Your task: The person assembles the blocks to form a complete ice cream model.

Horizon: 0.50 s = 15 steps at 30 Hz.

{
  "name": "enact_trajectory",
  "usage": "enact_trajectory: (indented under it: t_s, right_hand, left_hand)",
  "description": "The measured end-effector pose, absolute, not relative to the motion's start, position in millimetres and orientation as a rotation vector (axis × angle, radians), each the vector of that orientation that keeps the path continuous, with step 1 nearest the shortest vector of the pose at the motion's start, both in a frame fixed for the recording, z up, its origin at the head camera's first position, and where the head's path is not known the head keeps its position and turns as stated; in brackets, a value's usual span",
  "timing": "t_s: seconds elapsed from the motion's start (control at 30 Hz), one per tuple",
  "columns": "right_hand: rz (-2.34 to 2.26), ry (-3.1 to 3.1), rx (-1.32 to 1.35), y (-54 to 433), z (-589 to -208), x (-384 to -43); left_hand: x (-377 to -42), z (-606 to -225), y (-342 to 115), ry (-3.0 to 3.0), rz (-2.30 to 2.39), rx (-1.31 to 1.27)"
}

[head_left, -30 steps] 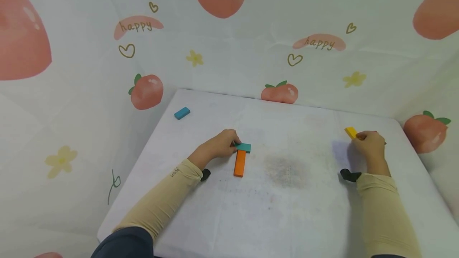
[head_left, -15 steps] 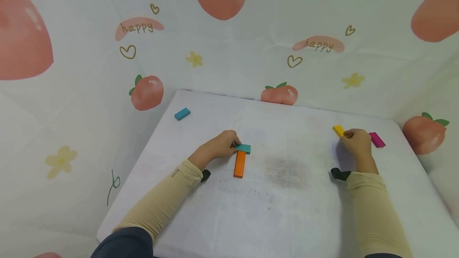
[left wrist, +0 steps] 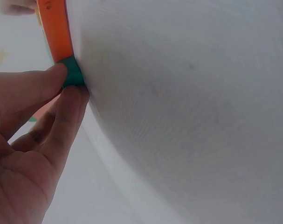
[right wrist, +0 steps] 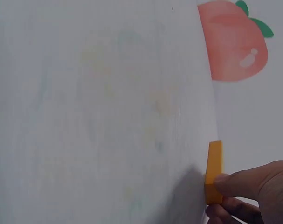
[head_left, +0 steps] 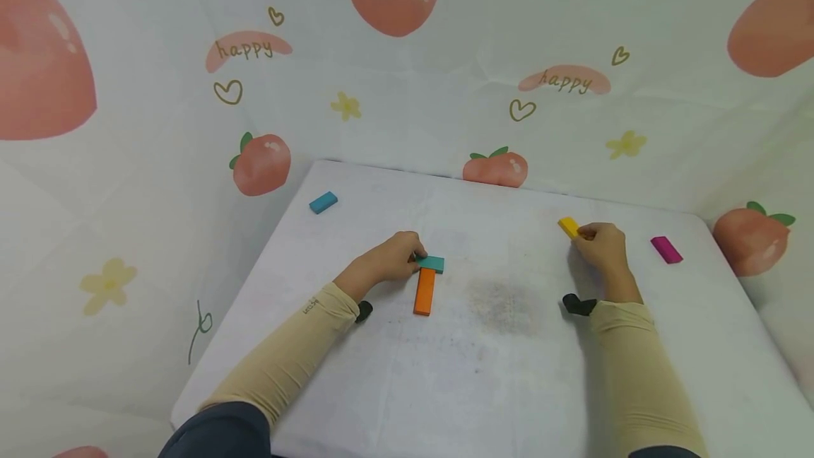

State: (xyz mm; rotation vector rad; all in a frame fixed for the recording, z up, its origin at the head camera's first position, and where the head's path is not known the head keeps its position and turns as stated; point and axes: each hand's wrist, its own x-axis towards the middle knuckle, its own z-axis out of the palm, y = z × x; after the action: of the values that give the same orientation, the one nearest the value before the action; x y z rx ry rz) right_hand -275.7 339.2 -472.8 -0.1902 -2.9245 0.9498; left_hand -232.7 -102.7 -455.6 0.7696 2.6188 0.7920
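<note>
At the middle of the white table, a teal block (head_left: 432, 263) lies across the far end of an orange block (head_left: 425, 292), the two together making a T. My left hand (head_left: 397, 256) pinches the teal block's left end between thumb and fingers. The left wrist view shows the thumb on one side of the teal block (left wrist: 73, 72) and the fingertips on the other, right at the table surface. On the right, my right hand (head_left: 603, 244) pinches one end of a yellow block (head_left: 569, 227), whose other end points away to the far left. Thumb and fingertips grip the yellow block (right wrist: 215, 168) in the right wrist view.
A magenta block (head_left: 666, 249) lies at the table's right side. A blue block (head_left: 323, 202) lies near the far left corner. Behind the table (head_left: 483, 387) hangs a white cloth (head_left: 432, 104) printed with peaches. A grey smudge marks the tabletop between both hands.
My right hand has moved left with the yellow block, away from the magenta block, which now shows whole. The left hand stays at the teal block.
</note>
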Motion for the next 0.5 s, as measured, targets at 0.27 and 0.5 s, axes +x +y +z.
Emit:
enact_trajectory:
  t_s: [0.27, 0.5]
  right_hand:
    - [0.992, -2.911, -0.087, 303, -475, -285]
    - [0.988, -2.934, 0.01, 271, -474, -289]
  left_hand:
    - [-233, -455, -103, 2.611, 0.787, 0.758]
    - [-232, -452, -103, 2.612, 0.787, 0.761]
